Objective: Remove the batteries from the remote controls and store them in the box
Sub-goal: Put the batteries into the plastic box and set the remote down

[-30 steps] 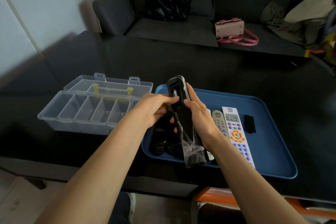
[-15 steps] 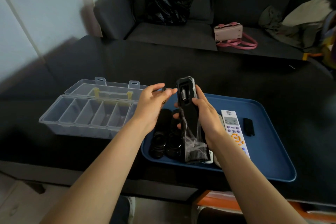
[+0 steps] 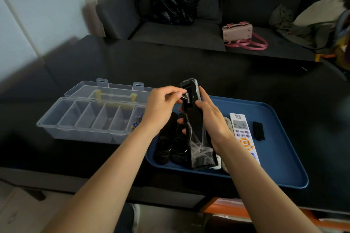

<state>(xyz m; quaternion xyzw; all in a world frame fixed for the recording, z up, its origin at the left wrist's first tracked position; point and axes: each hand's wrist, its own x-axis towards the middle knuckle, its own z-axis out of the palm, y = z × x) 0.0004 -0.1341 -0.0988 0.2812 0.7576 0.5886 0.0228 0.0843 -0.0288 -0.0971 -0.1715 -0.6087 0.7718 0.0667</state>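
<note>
My right hand (image 3: pixel 212 119) grips a black remote (image 3: pixel 191 111) in a clear plastic sleeve, held upright over the blue tray (image 3: pixel 280 172) with its open battery bay facing me. My left hand (image 3: pixel 161 108) pinches a small battery (image 3: pixel 183 97) at the left edge of that bay. The clear compartment box (image 3: pixel 91 119) lies open on the table to the left, with a few small items in its rightmost compartment. On the tray lie a white remote (image 3: pixel 243 134), a grey remote (image 3: pixel 227 122) partly hidden by my right hand, two black remotes (image 3: pixel 170 145) and a black battery cover (image 3: pixel 258 130).
The dark table (image 3: pixel 208 70) stretches behind the tray. Beyond it stands a dark sofa carrying a black bag (image 3: pixel 174 4), a pink handbag (image 3: pixel 239 33) and some clothing (image 3: pixel 310 24). An orange edge (image 3: pixel 227 208) shows below the table's front.
My left hand drew away to the left from the battery bay, then came back and now pinches a battery at its edge. The view has shifted a little.
</note>
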